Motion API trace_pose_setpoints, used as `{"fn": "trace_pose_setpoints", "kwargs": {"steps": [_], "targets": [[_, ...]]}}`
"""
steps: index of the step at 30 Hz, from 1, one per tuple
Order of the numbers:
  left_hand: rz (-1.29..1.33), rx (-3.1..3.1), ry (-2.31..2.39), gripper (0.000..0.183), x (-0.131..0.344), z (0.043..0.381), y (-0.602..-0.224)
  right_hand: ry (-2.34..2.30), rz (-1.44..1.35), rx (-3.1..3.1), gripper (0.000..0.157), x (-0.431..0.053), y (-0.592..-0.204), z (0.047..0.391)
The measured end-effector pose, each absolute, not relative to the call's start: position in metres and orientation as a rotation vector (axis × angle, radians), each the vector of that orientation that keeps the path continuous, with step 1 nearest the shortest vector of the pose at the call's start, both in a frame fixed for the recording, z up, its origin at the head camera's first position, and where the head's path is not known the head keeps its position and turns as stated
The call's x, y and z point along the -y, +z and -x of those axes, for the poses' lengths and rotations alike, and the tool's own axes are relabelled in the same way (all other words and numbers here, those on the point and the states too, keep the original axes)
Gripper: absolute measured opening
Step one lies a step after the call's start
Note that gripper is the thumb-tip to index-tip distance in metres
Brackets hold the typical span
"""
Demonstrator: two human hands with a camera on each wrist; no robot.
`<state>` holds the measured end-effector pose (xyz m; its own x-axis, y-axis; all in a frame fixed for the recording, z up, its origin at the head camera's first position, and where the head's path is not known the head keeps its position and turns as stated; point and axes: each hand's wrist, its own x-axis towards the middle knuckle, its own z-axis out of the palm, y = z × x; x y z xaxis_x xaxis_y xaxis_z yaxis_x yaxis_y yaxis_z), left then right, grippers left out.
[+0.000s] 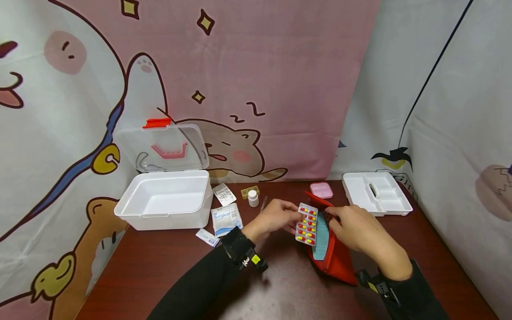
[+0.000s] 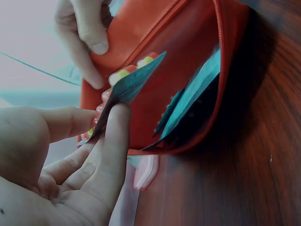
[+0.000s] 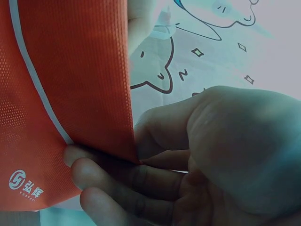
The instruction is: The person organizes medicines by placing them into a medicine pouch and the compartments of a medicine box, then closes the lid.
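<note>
A blister pack of red and yellow capsules (image 1: pixel 306 224) is pinched between thumb and fingers of my left hand (image 1: pixel 278 216), at the mouth of an orange-red zip pouch (image 1: pixel 340 260). In the left wrist view the blister pack (image 2: pixel 129 84) stands edge-on before the open pouch (image 2: pixel 164 28). My right hand (image 1: pixel 358 229) grips the pouch's edge, its thumb on one side and fingers on the other in the right wrist view. Inside the pouch lies a light blue-green packet (image 1: pixel 321 238), with a darker, partly hidden piece beside it.
Left of my hands stands a white box (image 1: pixel 164 222) with its clear lid raised. Near it lie a Surgical packet (image 1: pixel 226 219), a printed blister sheet (image 1: pixel 224 194), a small white bottle (image 1: pixel 253 198) and a small packet (image 1: pixel 207 238). A pink case (image 1: pixel 321 190) and white divided tray (image 1: pixel 376 193) sit at the back right.
</note>
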<state>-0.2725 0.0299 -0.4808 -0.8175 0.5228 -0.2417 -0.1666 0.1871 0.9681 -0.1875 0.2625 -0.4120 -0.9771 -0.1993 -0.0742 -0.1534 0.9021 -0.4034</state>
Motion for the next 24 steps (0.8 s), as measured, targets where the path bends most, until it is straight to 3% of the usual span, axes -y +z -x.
{"fn": "trace_pose_setpoints", "kwargs": {"steps": [24], "targets": [[-0.219, -2.024, 1.624, 0.009, -0.087, 0.258, -0.479, -0.624, 0.296, -2.974, 0.046, -0.262, -0.414, 0.187]]}}
